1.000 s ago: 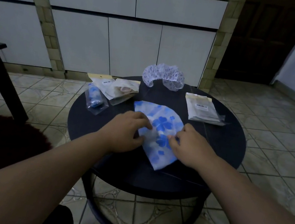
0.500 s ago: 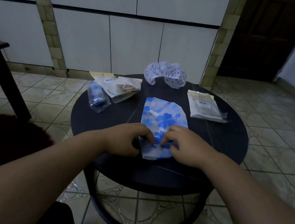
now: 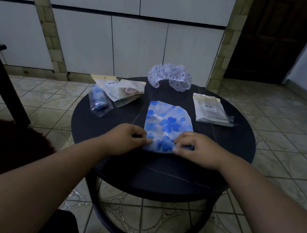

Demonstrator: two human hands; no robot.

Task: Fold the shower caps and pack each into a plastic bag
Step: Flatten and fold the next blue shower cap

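Both hands have slid apart: left hand (image 3: 128,138) and right hand (image 3: 196,149) each pinch the near edge of the blue-flowered shower cap (image 3: 168,125), lying between them.

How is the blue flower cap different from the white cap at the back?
The blue flower cap lies flat and folded; the white cap is puffy and unfolded. The left hand and right hand pinch the blue flower cap; nothing touches the white cap. Both sit on the round table, unbagged.
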